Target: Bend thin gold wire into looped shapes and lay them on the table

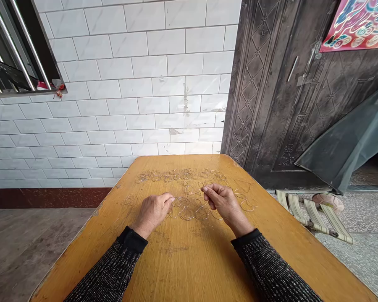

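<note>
- Left hand (154, 212): over the surface, nearer the left edge, thumb and forefinger together at the tips; can't tell if a strand is clamped in there, too fine
- Right hand (222, 203): over the surface, nearer the right edge, thumb and forefinger also together in a pinch; same caveat, can't confirm wire between them
- Hands apart, pinches facing each other, backs of hands up, dark speckled sleeves (108, 268) reaching in from the near edge
- Near wire loops (186, 212): loose bunch on the surface, between and just beyond the hands, roughly midway between left and right edges
- Far wire loops (176, 175): overlapping row set in from the far edge, running roughly parallel to it
- Small wire loops (129, 200): near the left edge, left of the left hand
- Right-side wire loops (247, 204): past the right hand, toward the right edge
- Carrier is a wooden table (176, 268), far corners rounded, far edge facing a white tiled wall (129, 92)
- Dark patterned door (271, 105) beyond the far right corner
- Striped straps (313, 214) outside the right edge
</note>
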Demonstrator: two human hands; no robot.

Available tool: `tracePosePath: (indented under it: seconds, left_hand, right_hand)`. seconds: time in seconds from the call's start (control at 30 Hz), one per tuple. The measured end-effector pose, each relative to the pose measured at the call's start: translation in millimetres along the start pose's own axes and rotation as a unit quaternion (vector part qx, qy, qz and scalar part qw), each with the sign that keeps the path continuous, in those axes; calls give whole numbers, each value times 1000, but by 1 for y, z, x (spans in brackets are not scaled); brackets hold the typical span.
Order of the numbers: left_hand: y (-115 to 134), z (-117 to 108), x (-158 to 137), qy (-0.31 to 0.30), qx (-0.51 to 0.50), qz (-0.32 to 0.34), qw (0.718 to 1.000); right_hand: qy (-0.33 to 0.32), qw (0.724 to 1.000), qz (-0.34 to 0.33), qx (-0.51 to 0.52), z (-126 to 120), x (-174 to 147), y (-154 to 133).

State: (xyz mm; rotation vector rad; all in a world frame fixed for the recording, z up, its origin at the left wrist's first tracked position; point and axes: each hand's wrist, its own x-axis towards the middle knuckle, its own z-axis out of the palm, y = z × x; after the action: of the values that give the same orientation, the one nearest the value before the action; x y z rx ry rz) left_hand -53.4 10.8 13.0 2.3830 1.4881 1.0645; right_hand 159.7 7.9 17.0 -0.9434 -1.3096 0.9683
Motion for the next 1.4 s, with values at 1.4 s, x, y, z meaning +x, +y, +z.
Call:
tracePosePath:
  seconds: [1.4]
  left_hand:
    - [26,7,-7,-210,-265,-95,936]
  right_hand:
    - [-92,994,15,-52,13,-9,1]
